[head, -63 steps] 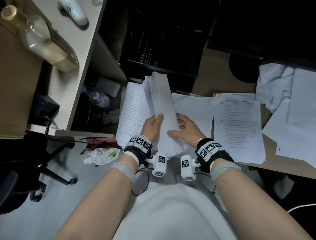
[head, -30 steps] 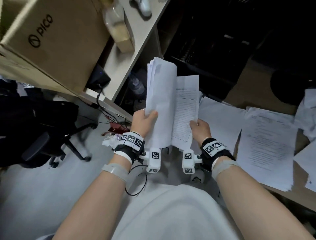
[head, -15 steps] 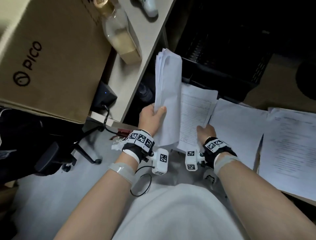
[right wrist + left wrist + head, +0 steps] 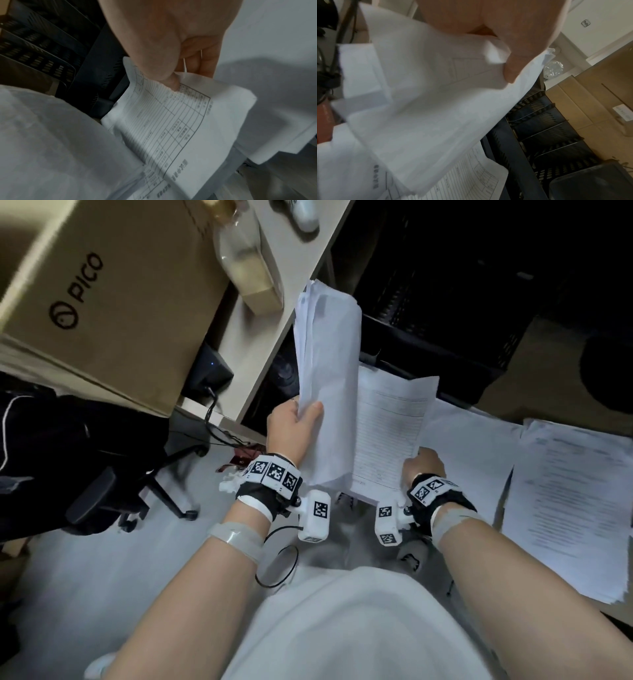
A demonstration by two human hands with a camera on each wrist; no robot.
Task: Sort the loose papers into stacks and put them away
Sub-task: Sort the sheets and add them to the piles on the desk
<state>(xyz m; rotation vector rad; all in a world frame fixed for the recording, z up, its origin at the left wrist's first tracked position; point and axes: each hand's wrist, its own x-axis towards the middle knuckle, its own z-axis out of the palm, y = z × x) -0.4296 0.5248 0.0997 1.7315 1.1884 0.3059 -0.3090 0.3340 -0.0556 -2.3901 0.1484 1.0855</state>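
Head view: the left hand grips a thick sheaf of papers by its left edge, thumb on the front face and fingers curled behind, holding it upright and slightly bowed above the floor, in front of the person. The left wrist view confirms the grip, the thumb pressing into the white sheets. The right hand pinches the lower right corner of a printed form, a single ruled sheet lying just beside and partly behind the sheaf; in the right wrist view the thumb presses on the form's table lines while the fingers close beneath it. Further papers lie flat on the brown worktop at right: a blank-faced stack directly behind the form and a printed stack further right. Black perforated file trays stand beyond the held papers. At upper left, a pale worktop carries a cardboard box marked PICO and a clear bottle of yellowish liquid. A black office chair stands on the floor at left.
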